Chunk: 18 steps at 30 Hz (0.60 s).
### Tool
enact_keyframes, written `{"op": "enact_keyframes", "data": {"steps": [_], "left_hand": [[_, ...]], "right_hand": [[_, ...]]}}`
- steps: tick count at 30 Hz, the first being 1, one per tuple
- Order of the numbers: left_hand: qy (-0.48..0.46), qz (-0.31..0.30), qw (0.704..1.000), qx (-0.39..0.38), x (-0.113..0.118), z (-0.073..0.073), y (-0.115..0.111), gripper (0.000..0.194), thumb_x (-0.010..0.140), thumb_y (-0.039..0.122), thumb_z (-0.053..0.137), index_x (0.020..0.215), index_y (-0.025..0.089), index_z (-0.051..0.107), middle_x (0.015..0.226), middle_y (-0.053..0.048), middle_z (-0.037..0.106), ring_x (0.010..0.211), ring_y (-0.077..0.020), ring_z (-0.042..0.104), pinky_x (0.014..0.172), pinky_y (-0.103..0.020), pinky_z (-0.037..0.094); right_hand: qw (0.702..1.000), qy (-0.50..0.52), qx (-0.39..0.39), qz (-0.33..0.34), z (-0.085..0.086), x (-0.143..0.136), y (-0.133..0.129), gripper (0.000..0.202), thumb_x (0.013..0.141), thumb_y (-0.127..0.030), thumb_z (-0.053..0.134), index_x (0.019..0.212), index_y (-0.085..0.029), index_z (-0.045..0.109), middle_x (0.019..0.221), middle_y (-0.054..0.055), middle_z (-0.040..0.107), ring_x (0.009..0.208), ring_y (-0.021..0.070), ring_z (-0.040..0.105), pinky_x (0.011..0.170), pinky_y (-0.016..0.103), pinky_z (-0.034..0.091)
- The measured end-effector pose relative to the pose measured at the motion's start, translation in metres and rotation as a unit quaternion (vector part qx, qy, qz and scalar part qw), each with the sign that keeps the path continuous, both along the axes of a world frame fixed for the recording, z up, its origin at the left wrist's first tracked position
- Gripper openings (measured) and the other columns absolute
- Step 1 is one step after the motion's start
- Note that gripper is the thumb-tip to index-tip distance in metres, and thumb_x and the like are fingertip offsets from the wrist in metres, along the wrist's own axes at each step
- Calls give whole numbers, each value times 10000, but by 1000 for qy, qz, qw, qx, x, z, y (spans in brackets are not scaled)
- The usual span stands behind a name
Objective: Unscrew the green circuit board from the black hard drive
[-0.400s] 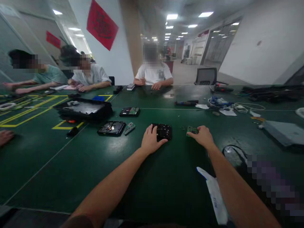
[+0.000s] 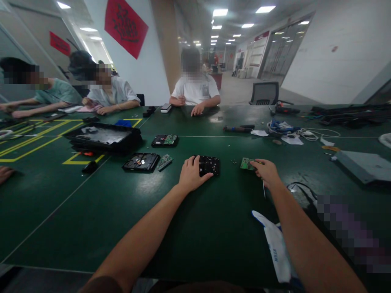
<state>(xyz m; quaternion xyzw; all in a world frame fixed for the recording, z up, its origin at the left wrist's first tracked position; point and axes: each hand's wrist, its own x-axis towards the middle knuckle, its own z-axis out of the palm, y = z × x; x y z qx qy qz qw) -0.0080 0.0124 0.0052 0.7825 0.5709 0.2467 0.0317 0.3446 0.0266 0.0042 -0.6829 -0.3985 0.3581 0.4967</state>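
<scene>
My left hand rests on the left part of a black hard drive, its thumb along the near edge and the fingers over the left side. To the right, my right hand is closed on a screwdriver, whose thin shaft points down toward me. Its fingertips are at the right edge of a green circuit board on the table. Several tiny screws lie between the drive and the board. Left of my left hand are a narrow circuit board and an opened drive.
Another drive lies farther back, beside a black tray. A white glove lies near my right forearm, and a grey metal case at the right. Across the green table people sit.
My right hand has drawn back from gripping the circuit board, which now lies on the table, and the screwdriver shaft has come into view. My left hand remains on the drive. The view has shifted slightly.
</scene>
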Motion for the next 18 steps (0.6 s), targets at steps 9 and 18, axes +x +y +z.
{"op": "enact_keyframes", "data": {"steps": [9, 18], "left_hand": [[7, -88, 995, -50, -2, 6, 25, 1228, 714, 926, 585, 1636, 196, 231, 1671, -136, 361, 1566, -421, 243, 1267, -567, 239], [0, -104, 992, -65, -6, 10, 9, 1180, 706, 919, 603, 1582, 168, 355, 1616, -160, 439, 1543, -427, 288, 1246, -581, 302]], "right_hand": [[978, 209, 19, -4, 16, -8, -2, 297, 731, -304, 883, 776, -172, 620, 635, -11, 561, 450, 46, 425, 314, 135, 272], [962, 260, 1, 77, 32, -29, -12, 183, 856, -271, 754, 812, -180, 601, 663, 9, 599, 432, 54, 468, 295, 123, 259]]}}
